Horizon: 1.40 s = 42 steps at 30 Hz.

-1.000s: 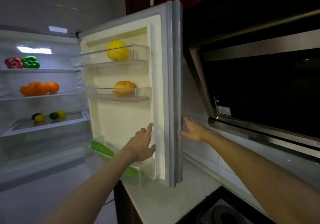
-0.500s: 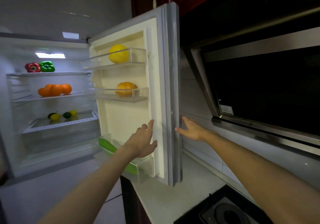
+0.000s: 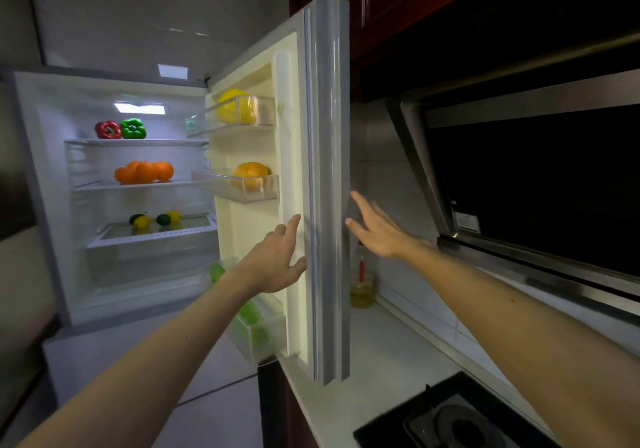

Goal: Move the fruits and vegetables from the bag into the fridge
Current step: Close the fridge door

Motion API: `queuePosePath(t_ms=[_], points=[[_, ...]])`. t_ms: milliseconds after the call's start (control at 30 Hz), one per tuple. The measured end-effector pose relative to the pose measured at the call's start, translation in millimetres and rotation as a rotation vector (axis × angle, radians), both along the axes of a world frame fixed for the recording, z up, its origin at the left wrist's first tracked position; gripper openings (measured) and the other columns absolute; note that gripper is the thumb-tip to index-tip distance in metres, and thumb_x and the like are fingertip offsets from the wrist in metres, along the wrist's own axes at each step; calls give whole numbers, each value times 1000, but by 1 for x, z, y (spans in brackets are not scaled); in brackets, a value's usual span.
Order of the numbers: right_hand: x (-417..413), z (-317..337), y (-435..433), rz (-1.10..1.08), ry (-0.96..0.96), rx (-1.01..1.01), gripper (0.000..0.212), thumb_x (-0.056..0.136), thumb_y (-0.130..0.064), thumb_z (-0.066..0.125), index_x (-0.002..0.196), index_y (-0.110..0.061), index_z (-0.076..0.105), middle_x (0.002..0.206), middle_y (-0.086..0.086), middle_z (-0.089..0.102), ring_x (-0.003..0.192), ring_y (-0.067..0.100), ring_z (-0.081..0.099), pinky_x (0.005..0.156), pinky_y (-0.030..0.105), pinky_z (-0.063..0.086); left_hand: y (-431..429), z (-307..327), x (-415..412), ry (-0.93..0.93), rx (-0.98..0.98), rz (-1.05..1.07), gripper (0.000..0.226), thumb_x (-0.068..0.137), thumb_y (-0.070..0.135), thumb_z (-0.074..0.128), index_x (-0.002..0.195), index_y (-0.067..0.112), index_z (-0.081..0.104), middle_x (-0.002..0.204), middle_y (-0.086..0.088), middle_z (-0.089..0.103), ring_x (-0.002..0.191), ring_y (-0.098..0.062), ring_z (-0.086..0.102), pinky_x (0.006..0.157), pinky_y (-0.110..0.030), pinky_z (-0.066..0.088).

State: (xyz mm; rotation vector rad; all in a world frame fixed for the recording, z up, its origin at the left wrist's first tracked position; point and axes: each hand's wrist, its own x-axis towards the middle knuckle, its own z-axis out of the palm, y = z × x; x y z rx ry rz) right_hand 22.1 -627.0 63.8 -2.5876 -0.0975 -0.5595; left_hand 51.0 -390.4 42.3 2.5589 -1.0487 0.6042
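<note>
The fridge door (image 3: 327,188) stands open, seen nearly edge-on. My left hand (image 3: 277,260) rests flat on the door's inner side with straight fingers. My right hand (image 3: 375,229) is spread open just behind the door's outer face. Inside, a red pepper (image 3: 108,130) and a green pepper (image 3: 133,128) sit on the top shelf, oranges (image 3: 145,171) on the middle shelf, small lemons and limes (image 3: 156,219) on the lower glass shelf. Door bins hold a yellow fruit (image 3: 235,105), an orange fruit (image 3: 251,175) and green vegetables (image 3: 249,316). No bag is in view.
A white counter (image 3: 381,361) runs to the right of the door, with an oil bottle (image 3: 362,285) at the back and a black gas hob (image 3: 450,420) near me. A slanted range hood (image 3: 519,184) hangs above the counter. Dark red cabinets are overhead.
The door has swung left toward the fridge, with my left hand on its inner side. My right hand has lifted and spread its fingers behind the outer face.
</note>
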Motion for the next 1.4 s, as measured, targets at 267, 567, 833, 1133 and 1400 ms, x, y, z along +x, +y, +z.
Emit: queuePosePath(t_ms=[267, 567, 833, 1133, 1400], points=[[14, 46, 44, 73, -189, 23, 58, 101, -50, 26, 151, -40, -2, 160, 11, 14, 147, 31, 16, 118, 53, 19, 39, 15, -6, -11, -82, -2, 90, 82, 47, 41, 151, 12, -5, 140, -21, 41, 126, -32, 45, 104, -41, 37], [24, 66, 114, 241, -329, 30, 57, 102, -46, 28, 152, -38, 1, 160, 8, 16, 144, 27, 24, 117, 50, 23, 93, 23, -5, -126, -216, 19, 89, 94, 36, 50, 151, 12, -14, 152, -19, 29, 137, -28, 35, 111, -36, 28], [47, 74, 182, 426, -422, 21, 48, 103, -40, 28, 149, -44, 14, 144, 8, 35, 116, 16, 46, 106, 44, 37, 146, 23, 0, -245, -372, 33, 97, 84, 60, 39, 151, 8, -10, 159, -13, 7, 144, -15, 12, 116, -25, 12], [93, 86, 267, 475, -512, -45, 54, 100, -42, 38, 148, -41, 16, 142, 4, 28, 133, 27, 36, 111, 43, 33, 202, 11, 26, -317, -525, 174, 103, 82, 63, 43, 151, 10, -11, 160, -12, -10, 148, -21, -12, 119, -38, 1], [134, 117, 352, 475, -825, -169, 63, 98, -36, 42, 153, -27, 13, 161, 7, 2, 147, 25, 13, 115, 35, 19, 253, -1, 71, -339, -634, 242, 99, 85, 58, 46, 152, 13, -11, 160, -8, -13, 148, -20, -11, 120, -49, 9]])
